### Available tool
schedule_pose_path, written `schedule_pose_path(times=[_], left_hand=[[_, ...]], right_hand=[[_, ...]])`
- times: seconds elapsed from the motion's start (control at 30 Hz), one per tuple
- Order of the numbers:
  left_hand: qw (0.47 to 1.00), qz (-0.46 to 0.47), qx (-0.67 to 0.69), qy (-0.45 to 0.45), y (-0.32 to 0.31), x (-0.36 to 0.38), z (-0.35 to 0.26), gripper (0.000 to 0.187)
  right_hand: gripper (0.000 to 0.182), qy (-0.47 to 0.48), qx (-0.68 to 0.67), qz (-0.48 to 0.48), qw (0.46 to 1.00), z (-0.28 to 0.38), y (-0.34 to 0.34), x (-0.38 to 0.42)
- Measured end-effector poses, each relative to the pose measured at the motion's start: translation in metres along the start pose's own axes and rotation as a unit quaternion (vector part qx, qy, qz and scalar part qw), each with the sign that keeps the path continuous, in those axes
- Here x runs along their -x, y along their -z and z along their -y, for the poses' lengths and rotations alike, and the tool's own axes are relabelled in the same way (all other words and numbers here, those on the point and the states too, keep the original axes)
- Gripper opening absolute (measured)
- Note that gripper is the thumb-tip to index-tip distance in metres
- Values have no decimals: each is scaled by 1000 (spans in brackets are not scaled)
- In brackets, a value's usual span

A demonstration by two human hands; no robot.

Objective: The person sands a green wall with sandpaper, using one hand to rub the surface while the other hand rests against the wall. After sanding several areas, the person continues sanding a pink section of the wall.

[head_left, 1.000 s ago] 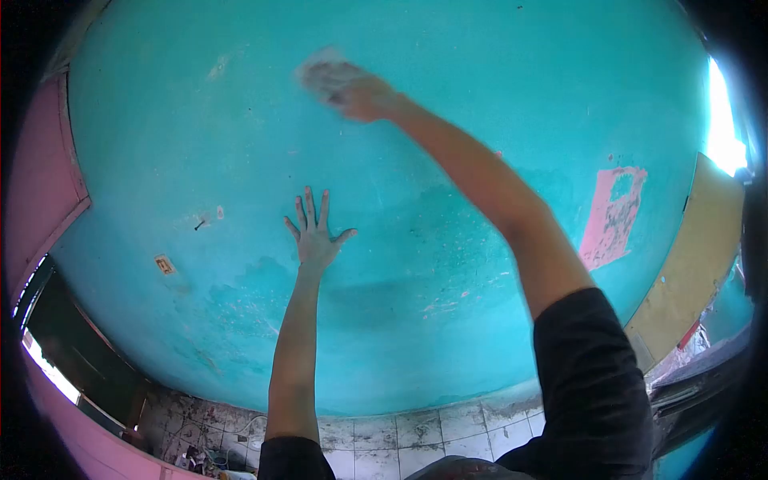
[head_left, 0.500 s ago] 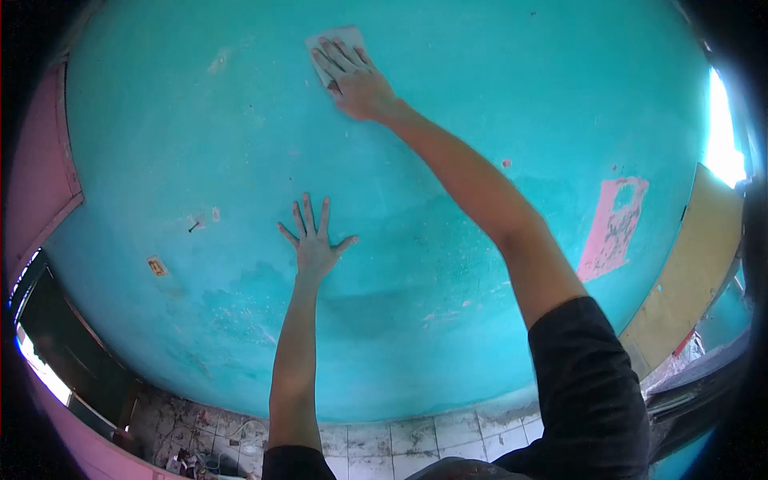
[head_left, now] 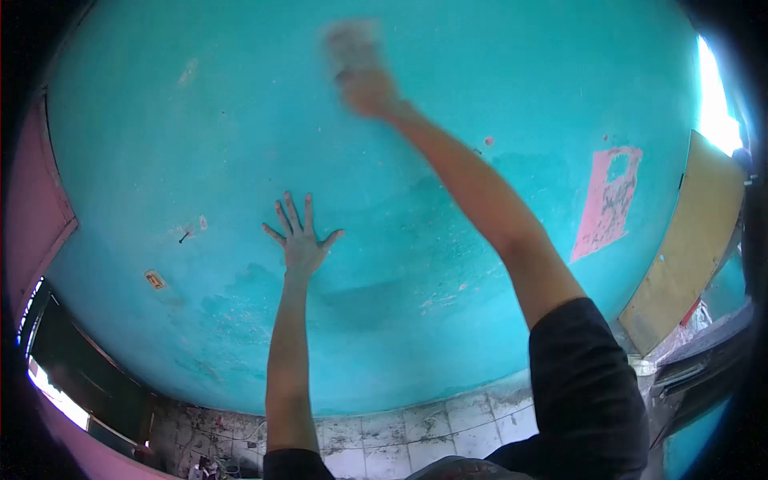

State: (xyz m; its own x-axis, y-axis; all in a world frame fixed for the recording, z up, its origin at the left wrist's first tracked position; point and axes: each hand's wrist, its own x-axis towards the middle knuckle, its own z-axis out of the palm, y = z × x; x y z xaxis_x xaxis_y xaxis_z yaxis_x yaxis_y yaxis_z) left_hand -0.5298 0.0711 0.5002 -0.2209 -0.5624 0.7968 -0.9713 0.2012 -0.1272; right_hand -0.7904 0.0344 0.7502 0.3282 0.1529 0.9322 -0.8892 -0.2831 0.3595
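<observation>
My right hand (head_left: 370, 92) is high on the turquoise wall (head_left: 448, 320), smeared by motion. It presses a greyish sheet of sandpaper (head_left: 353, 42) to the paint; the fingers blur into the sheet. Lower down, my left hand (head_left: 302, 246) lies flat on the wall with its fingers spread and nothing in it. Scuffs and darker patches mark the paint around and below it.
A nail (head_left: 184, 238) sticks out at left, above a small wall socket (head_left: 154, 279). Bare pink paint (head_left: 606, 204) shows at right, near a leaning tan board (head_left: 680, 248). Dirty white tiles (head_left: 388, 460) line the floor; small clutter (head_left: 210, 468) sits at lower left.
My right hand and the sandpaper have moved a little to the right and are now blurred. The view has shifted slightly; my left hand stays spread on the wall.
</observation>
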Motion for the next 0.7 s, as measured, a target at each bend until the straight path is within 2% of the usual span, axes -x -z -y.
schedule_pose_path(times=[0.03, 0.13, 0.2, 0.23, 0.27, 0.3, 0.33, 0.37, 0.4, 0.43, 0.47, 0.5, 0.53, 0.57, 0.63, 0.7], left_hand=[[999, -27, -15, -10, -5, 0, 2, 119], [997, -45, -51, -31, -7, 7, 6, 119], [996, -50, -56, -38, -7, 5, 2, 119], [997, -39, -59, -30, -6, 5, 2, 119], [997, -29, -63, -20, -6, 5, 3, 119], [997, -30, -65, -24, -5, 4, 3, 119], [997, -32, -62, -18, -6, 5, 1, 119], [998, -34, -60, -11, -8, 5, -1, 119], [998, -29, -62, -14, -9, 8, -3, 119], [997, -28, -66, -9, -10, 8, -3, 119], [997, -29, -70, -3, -10, 6, -3, 120], [997, -29, -74, -3, -4, 6, -2, 120], [998, 17, -62, 14, 4, 3, -3, 120], [996, 65, -46, 34, 7, 4, -6, 120], [997, 50, -58, 32, 2, 7, -2, 120], [997, 36, -66, 21, 0, 4, 3, 120]], right_hand=[[70, 93, -107, 112, 983, 35, 19, -9], [73, 144, -119, 151, 971, -4, 34, 21], [71, 71, 1, 76, 995, -90, 59, 57], [67, -4, 20, 46, 999, -134, 80, 72], [62, -33, 33, -38, 998, -187, 92, 86], [61, -135, 40, -66, 988, -223, 108, 97], [61, -137, 40, -67, 988, -238, 100, 94], [57, -218, 193, -13, 957, -254, 87, 95], [54, -294, 337, 46, 893, -262, 76, 104], [60, -317, 206, -77, 922, -229, 41, 84], [57, -276, 65, -155, 946, -147, 58, 59], [59, -164, -4, -166, 972, -93, 43, 49], [61, -82, -99, -116, 985, -47, 18, 45], [63, 4, -135, 33, 990, -4, 9, 48], [64, 97, -160, 103, 977, 28, 30, 58], [64, 104, -130, 97, 981, -27, 47, 59]])
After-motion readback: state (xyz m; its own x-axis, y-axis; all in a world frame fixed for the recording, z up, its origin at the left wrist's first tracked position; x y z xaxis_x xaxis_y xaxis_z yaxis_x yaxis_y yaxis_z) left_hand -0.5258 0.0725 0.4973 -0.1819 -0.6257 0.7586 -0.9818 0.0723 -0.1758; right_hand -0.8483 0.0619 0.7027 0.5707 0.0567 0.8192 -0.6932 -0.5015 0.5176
